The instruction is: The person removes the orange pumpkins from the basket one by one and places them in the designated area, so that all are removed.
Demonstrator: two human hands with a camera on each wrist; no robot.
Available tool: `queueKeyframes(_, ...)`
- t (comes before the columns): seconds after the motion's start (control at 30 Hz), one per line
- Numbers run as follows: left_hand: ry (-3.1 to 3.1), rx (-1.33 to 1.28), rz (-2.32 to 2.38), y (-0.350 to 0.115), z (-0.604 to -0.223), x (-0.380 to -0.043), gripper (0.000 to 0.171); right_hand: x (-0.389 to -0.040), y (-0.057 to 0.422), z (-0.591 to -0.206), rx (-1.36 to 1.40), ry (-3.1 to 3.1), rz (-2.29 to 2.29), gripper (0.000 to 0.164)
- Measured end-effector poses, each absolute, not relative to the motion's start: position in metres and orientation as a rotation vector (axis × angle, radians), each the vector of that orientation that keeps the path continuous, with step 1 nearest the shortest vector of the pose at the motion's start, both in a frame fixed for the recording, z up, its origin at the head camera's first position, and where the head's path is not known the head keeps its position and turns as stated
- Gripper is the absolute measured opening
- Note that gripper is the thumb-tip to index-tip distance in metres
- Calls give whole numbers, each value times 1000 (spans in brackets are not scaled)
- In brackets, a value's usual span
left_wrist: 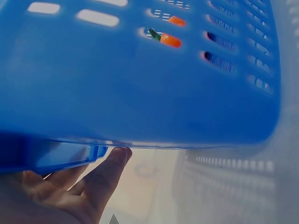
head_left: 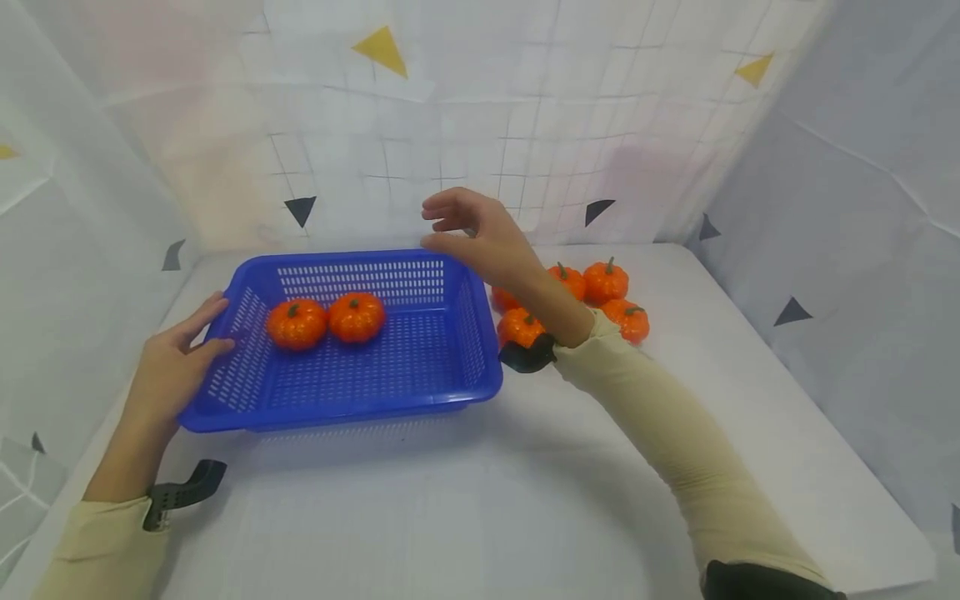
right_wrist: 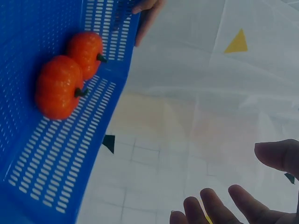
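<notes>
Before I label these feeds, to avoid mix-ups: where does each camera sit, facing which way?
Head: on the head, facing forward and down at the blue basket; left hand and right hand show.
Left wrist: on that wrist, facing the basket's outside; left hand below.
Right wrist: likewise, facing the basket's inside and white sheeting; both hands partly show.
Head and right wrist share two pumpkins.

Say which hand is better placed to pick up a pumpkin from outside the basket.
Likely the right: the right hand is empty and nearer the loose pumpkins, while the left hand holds the blue basket by its opposite edge.
</notes>
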State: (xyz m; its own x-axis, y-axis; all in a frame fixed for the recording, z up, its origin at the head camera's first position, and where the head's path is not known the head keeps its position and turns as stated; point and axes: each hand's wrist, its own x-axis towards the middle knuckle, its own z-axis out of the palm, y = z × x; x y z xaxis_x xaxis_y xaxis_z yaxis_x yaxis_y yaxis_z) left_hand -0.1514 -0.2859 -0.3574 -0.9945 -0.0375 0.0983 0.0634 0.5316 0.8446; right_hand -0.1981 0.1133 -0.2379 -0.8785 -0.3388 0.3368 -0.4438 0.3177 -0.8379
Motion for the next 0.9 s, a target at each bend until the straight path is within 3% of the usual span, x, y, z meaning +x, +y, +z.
queueKeyframes(0.9, -2658, -33, -1477, -288, -357, -153, 58, -225, 37, -276, 796, -2736, 1486, 41)
